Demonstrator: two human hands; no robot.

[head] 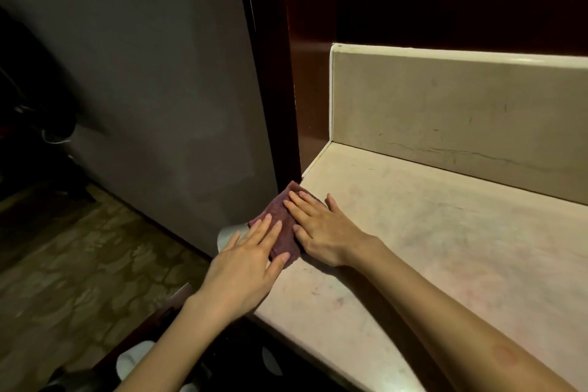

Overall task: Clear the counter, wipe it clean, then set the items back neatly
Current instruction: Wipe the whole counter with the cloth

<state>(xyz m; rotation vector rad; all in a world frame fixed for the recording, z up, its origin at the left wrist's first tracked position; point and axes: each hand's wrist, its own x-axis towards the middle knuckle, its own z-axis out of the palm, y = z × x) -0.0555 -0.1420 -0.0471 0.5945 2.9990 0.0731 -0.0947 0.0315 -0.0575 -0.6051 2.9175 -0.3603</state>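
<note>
Dim warm light, dark upper corners (wide-angle bending), soft focus.

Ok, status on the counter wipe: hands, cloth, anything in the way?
Left hand and right hand both flat on the maroon cloth. Cloth at the counter left front corner. Visible counter bare, nothing in the way.

The cloth is a dull maroon. The counter is pale cream, faintly pink-blotched, its backsplash beige with dark veins. Lower left, the floor shows olive-brown mottling.
</note>
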